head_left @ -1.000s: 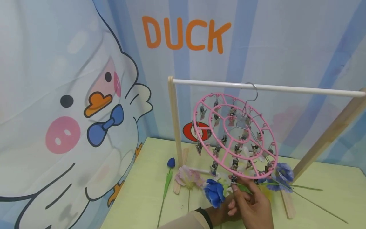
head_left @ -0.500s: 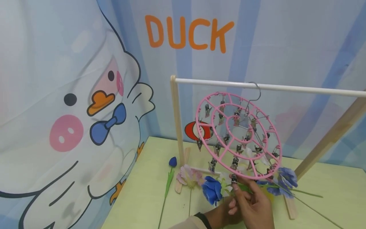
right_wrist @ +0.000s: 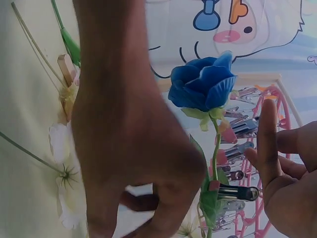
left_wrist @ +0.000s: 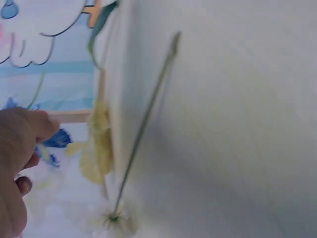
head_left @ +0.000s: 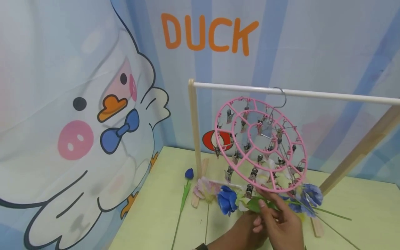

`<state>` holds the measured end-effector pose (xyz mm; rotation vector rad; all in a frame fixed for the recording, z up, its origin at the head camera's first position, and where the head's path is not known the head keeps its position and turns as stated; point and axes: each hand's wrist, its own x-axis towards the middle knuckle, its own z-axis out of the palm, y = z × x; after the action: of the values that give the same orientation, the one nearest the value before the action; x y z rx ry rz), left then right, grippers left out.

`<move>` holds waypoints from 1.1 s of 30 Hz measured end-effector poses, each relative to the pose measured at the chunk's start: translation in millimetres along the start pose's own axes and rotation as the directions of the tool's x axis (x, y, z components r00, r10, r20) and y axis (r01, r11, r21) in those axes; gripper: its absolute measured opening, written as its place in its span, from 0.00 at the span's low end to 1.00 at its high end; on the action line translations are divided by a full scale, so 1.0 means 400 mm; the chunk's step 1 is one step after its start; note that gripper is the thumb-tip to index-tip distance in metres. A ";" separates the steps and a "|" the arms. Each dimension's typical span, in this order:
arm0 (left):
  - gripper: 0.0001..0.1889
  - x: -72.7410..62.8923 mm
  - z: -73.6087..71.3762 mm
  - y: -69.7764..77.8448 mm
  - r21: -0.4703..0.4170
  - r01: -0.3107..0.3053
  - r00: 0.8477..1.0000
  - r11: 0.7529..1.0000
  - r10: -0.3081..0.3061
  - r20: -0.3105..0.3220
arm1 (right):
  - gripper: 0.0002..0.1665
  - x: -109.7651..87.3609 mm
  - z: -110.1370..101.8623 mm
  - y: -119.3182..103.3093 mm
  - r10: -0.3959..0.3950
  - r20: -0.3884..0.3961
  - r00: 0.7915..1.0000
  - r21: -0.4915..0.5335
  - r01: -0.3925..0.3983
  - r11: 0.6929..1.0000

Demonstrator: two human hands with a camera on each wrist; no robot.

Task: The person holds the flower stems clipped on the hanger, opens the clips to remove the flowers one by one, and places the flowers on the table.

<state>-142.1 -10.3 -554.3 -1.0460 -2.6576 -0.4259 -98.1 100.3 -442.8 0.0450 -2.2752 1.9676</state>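
In the head view a pink round clip hanger (head_left: pixel 231 158) hangs tilted by its metal hook from a white rod. A blue rose (head_left: pixel 227 200) lies sideways below its near rim. In the right wrist view a metal clip (right_wrist: pixel 238 192) bites the rose's green stem. My left hand (head_left: pixel 247 229) is curled beneath the leaves, holding the stem, with its fingertips mostly hidden behind my right hand. Just right of the clip, my right hand (head_left: pixel 282 222) has its index finger stretched below the rim and its thumb apart, with nothing between them.
The wooden stand's left post (head_left: pixel 195 128) and right post (head_left: pixel 359 152) flank the hanger. A blue tulip (head_left: pixel 189 174) lies on the table at left. A pink flower (head_left: pixel 206 189) and purple-blue flowers (head_left: pixel 309 198), with long stems, surround the hands.
The right thumb and index finger have come off the clip, which now shows to the left of them. The blue rose has shifted slightly left with the clip.
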 end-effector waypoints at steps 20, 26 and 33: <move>0.10 -0.074 -0.183 -0.007 -0.360 -0.196 0.959 0.912 0.102 -0.264 | 0.21 -0.020 -0.084 0.002 -0.017 -0.147 0.989 -0.084 0.004 0.996; 0.10 -0.087 -0.225 -0.013 -0.387 -0.161 0.954 0.908 0.042 -0.297 | 0.26 -0.008 -0.075 0.019 -0.026 -0.060 0.998 -0.122 0.018 0.992; 0.10 -0.096 -0.259 -0.026 -0.417 -0.085 0.937 0.905 -0.070 -0.343 | 0.27 0.007 -0.065 0.027 -0.045 -0.038 0.998 -0.174 0.037 0.984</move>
<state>-108.9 -78.5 -473.5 -0.9753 -2.2855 -1.1223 -99.8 127.9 -449.6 0.0327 -2.3887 1.7274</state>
